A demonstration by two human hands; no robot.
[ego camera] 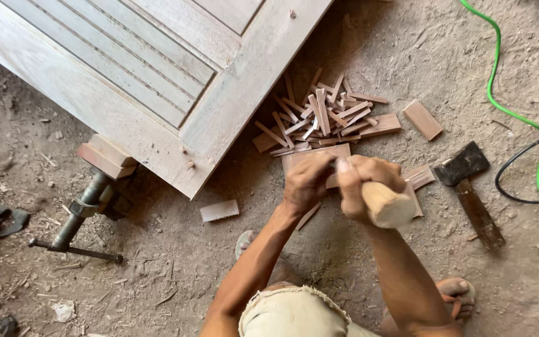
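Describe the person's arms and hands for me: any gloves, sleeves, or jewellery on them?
Both arms are bare from the hands up to the bottom edge of the head view, with no sleeves showing. The left hand and right hand wear no gloves, and no rings, watch or wristbands can be seen. The only clothing in view is frayed beige shorts and sandals.

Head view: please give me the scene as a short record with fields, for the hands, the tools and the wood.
place: dusty dirt ground, seen from above
right hand: grips a pale wooden handle; the tool's working end is hidden
left hand: closed over a small wooden piece on a flat board
wood pile: thin cut strips, just beyond the hands
door panel: pale, slatted, held at one corner by a screw clamp
hatchet: lies on the ground, untouched
hose: green, beside a black cable
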